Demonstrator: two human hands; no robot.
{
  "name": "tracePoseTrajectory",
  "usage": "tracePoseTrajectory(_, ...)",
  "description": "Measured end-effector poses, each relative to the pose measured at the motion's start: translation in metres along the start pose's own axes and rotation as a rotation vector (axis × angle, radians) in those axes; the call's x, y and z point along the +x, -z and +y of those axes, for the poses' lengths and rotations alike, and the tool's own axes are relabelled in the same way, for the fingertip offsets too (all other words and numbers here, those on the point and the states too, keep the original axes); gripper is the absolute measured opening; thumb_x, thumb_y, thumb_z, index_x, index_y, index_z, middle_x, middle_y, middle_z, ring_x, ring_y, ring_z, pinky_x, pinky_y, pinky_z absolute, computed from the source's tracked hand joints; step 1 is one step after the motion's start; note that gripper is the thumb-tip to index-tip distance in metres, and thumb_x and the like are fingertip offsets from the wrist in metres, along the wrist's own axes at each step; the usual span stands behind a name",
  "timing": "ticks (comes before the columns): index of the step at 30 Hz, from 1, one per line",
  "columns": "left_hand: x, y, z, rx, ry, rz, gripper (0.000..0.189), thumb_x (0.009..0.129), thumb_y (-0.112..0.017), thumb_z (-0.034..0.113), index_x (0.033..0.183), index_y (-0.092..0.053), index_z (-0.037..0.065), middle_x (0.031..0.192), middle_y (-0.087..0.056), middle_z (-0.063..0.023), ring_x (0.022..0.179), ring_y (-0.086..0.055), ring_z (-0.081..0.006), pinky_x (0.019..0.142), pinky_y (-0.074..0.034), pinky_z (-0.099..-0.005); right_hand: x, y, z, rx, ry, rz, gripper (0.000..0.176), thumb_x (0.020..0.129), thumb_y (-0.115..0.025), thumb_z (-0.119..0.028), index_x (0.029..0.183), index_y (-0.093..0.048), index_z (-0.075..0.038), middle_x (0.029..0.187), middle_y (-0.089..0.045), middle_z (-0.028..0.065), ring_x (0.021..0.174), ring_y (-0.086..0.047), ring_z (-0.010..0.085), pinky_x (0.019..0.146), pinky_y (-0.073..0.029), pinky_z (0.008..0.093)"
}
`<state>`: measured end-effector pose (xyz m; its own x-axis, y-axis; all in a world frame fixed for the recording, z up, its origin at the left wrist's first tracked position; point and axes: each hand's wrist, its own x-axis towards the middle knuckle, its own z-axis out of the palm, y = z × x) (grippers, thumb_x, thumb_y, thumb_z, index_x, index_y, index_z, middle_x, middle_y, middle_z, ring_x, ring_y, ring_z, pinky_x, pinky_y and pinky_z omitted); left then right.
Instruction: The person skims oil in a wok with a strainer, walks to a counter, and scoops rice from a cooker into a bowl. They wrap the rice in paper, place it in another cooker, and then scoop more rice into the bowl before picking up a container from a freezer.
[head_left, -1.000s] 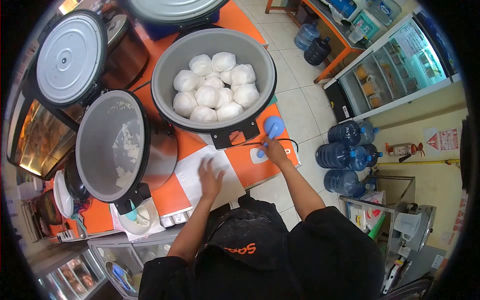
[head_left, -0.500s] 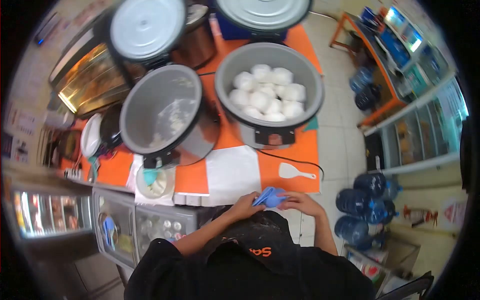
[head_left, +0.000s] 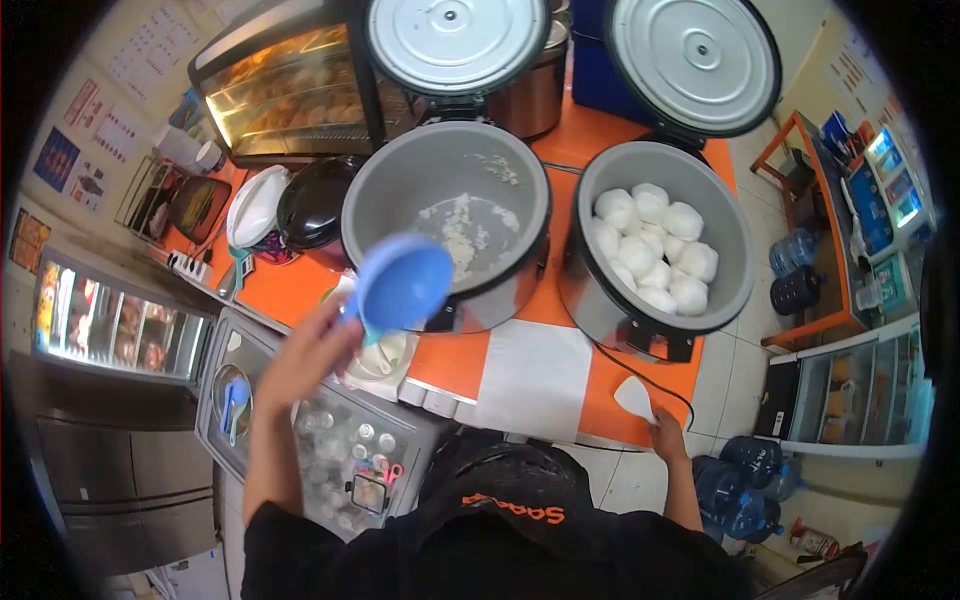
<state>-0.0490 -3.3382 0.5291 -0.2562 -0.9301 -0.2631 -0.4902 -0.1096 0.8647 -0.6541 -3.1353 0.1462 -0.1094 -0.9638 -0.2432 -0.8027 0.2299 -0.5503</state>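
Observation:
My left hand [head_left: 312, 350] is raised at the left, closed round the handle of a blue scoop [head_left: 405, 283] that is blurred and hangs near the front rim of the left cooker [head_left: 380, 160]. White rice bits cling inside this cooker. At the right, my right hand [head_left: 668, 432] is closed on the handle of a white paddle [head_left: 635, 397], low over the orange table [head_left: 450, 362]. Several round white wrapped bundles [head_left: 655, 250] fill the right cooker [head_left: 728, 220]. Partly hidden beneath the scoop is a bowl [head_left: 378, 362] with a utensil in it.
White paper [head_left: 535, 375] lies between the cookers' fronts. Open lids [head_left: 455, 35] stand behind them. A lit food display [head_left: 285, 95] is at the back left, a cooler [head_left: 262, 345] at the front left. A black cord [head_left: 672, 388] curves near the paddle.
The view has turned leftward. My hands have parted: my left hand has moved left with the blue scoop, and my right hand has taken hold of the white paddle.

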Motion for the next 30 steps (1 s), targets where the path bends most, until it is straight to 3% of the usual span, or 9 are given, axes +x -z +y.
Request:
tracePoseTrajectory(2,0.044,0.027,0.029,0.093,-0.112,0.106,0.031,0.103,-0.052,0.024,0.127,-0.058,0.005,0.079,-0.059,-0.0034,0.064,-0.057,-0.0058,0.057,-0.046,-0.0234,-0.013,0.033,-0.083,0.136,-0.073,-0.166,0.027,0.084,-0.073,-0.007,0.107,-0.060,-0.002,0.088,-0.068,0.0152,0.080,-0.068,0.0268,0.070,-0.053,0.0404)
tracePoseTrajectory(5,0.153,0.044,0.037,0.551,-0.176,0.039,0.026,0.102,-0.050,0.021,0.115,-0.061,0.002,0.084,-0.068,-0.0162,0.074,-0.069,-0.0256,0.066,-0.054,-0.0406,-0.012,0.050,-0.175,0.384,-0.135,-0.386,0.020,0.090,-0.070,-0.007,0.104,-0.058,0.000,0.082,-0.067,0.0108,0.069,-0.066,0.0162,0.062,-0.051,0.0325)
tracePoseTrajectory(8,0.298,0.023,-0.045,1.091,-0.330,0.039,0.027,0.098,-0.047,0.017,0.108,-0.062,-0.003,0.095,-0.071,-0.0247,0.091,-0.070,-0.0425,0.080,-0.055,-0.0519,0.005,0.047,-0.268,0.517,-0.132,-0.352,0.025,0.089,-0.073,-0.012,0.107,-0.059,-0.003,0.083,-0.068,0.0121,0.077,-0.069,0.0197,0.067,-0.054,0.0344)
tracePoseTrajectory(11,0.359,-0.017,-0.089,1.039,-0.140,0.041,0.025,0.095,-0.047,0.012,0.108,-0.062,-0.003,0.100,-0.071,-0.0259,0.097,-0.071,-0.0390,0.084,-0.057,-0.0476,0.028,0.019,-0.312,0.475,-0.054,-0.108,0.028,0.088,-0.076,-0.012,0.105,-0.056,-0.003,0.083,-0.067,0.0113,0.076,-0.067,0.0163,0.067,-0.053,0.0325)
tracePoseTrajectory(13,0.371,-0.040,-0.110,1.064,0.006,0.012,0.023,0.095,-0.048,0.009,0.112,-0.059,-0.002,0.104,-0.071,-0.0260,0.100,-0.072,-0.0364,0.085,-0.057,-0.0463,0.040,-0.002,-0.321,0.582,-0.049,-0.019,0.033,0.086,-0.078,-0.011,0.106,-0.053,-0.002,0.080,-0.065,0.0098,0.073,-0.063,0.0151,0.065,-0.050,0.0305)
tracePoseTrajectory(16,0.359,-0.048,-0.124,1.099,-0.095,-0.024,0.023,0.093,-0.051,0.008,0.112,-0.059,-0.002,0.103,-0.071,-0.0258,0.099,-0.072,-0.0371,0.083,-0.058,-0.0460,0.054,-0.017,-0.335,0.646,-0.054,0.094,0.042,0.081,-0.082,-0.010,0.106,-0.050,-0.001,0.077,-0.059,0.0072,0.069,-0.055,0.0138,0.064,-0.047,0.0286)
tracePoseTrajectory(22,0.301,-0.038,-0.090,1.219,-0.137,-0.533,0.026,0.094,-0.052,0.008,0.116,-0.061,-0.004,0.104,-0.072,-0.0223,0.098,-0.072,-0.0377,0.082,-0.058,-0.0463,0.090,-0.032,-0.361,0.636,-0.008,0.231,0.073,0.067,-0.095,-0.020,0.114,-0.043,-0.001,0.084,-0.053,0.0059,0.078,-0.049,0.0141,0.071,-0.044,0.0279)
tracePoseTrajectory(25,0.265,-0.055,-0.092,1.254,-0.184,-0.752,0.024,0.095,-0.052,0.009,0.112,-0.065,-0.001,0.103,-0.072,-0.0205,0.096,-0.072,-0.0378,0.080,-0.059,-0.0465,0.113,-0.027,-0.392,0.693,0.028,0.263,0.079,0.066,-0.092,-0.004,0.124,-0.038,-0.005,0.095,-0.047,0.0030,0.087,-0.045,0.0128,0.082,-0.041,0.0278)
tracePoseTrajectory(30,0.264,-0.059,-0.095,1.243,-0.211,-0.857,0.026,0.091,-0.059,0.012,0.112,-0.069,0.002,0.106,-0.072,-0.0215,0.095,-0.073,-0.0356,0.077,-0.060,-0.0453,0.140,-0.039,-0.411,0.705,0.079,0.393,0.083,0.065,-0.091,-0.004,0.125,-0.035,-0.005,0.101,-0.046,0.0050,0.090,-0.045,0.0148,0.087,-0.041,0.0312)
